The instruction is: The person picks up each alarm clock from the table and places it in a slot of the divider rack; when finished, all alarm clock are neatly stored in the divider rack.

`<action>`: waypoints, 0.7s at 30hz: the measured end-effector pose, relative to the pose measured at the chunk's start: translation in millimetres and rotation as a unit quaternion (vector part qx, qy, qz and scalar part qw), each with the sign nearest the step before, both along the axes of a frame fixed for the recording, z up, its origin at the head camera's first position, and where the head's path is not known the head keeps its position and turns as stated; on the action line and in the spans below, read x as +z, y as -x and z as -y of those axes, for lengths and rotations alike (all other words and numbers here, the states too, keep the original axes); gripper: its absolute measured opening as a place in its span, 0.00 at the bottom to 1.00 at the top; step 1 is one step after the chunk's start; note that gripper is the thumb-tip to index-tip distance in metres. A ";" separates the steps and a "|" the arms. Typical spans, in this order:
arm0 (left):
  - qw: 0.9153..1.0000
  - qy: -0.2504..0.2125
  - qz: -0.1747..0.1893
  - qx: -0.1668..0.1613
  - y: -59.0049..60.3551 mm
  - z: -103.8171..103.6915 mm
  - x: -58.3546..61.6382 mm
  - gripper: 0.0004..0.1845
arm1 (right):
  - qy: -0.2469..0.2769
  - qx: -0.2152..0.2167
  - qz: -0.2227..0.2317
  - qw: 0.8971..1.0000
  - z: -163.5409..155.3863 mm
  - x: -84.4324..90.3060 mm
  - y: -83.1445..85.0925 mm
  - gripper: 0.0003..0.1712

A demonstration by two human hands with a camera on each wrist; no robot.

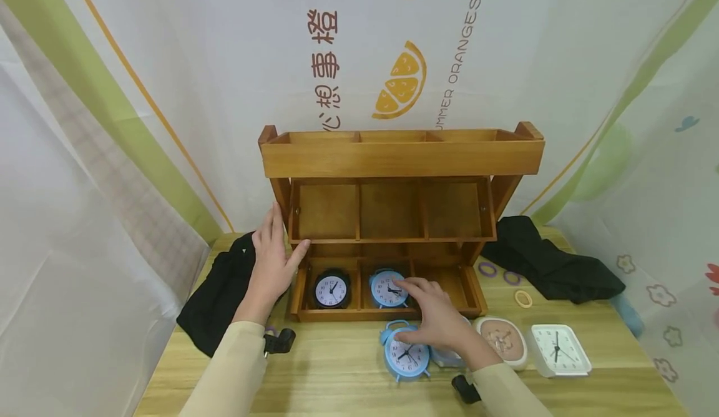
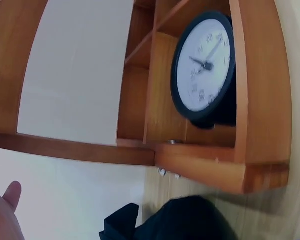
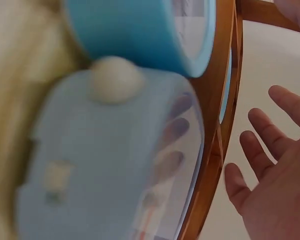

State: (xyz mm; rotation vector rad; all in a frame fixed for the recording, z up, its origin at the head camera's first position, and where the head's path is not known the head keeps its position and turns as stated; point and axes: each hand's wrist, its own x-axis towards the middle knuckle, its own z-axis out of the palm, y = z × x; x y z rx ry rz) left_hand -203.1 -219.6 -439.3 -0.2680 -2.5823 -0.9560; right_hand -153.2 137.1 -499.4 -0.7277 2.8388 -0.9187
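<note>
A three-tier wooden shelf (image 1: 400,158) stands at the back of the table. Its bottom tier holds a black round clock (image 1: 331,290) on the left and a blue twin-bell clock (image 1: 386,289) in the middle. My left hand (image 1: 273,256) lies flat against the shelf's left side, fingers straight, thumb by the middle tier's corner. My right hand (image 1: 429,311) hovers open, fingers spread toward the blue clock in the shelf, holding nothing. Under it on the table lies a second blue clock (image 1: 404,356). The left wrist view shows the black clock (image 2: 205,65) close up; the right wrist view shows my open right hand (image 3: 270,185).
A pale blue clock (image 3: 105,160) lies beside the table's blue clock, mostly under my wrist. To the right sit a beige clock (image 1: 502,340) and a white square clock (image 1: 558,348). Black cloths (image 1: 224,292) (image 1: 553,267) flank the shelf. Small rings (image 1: 523,298) lie at right.
</note>
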 end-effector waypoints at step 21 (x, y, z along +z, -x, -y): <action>0.998 -0.034 -0.050 0.005 -1.4 -7.4 -1.5 0.58 | -0.084 0.001 -0.062 0.995 -4.5 -20.9 -60.1 0.53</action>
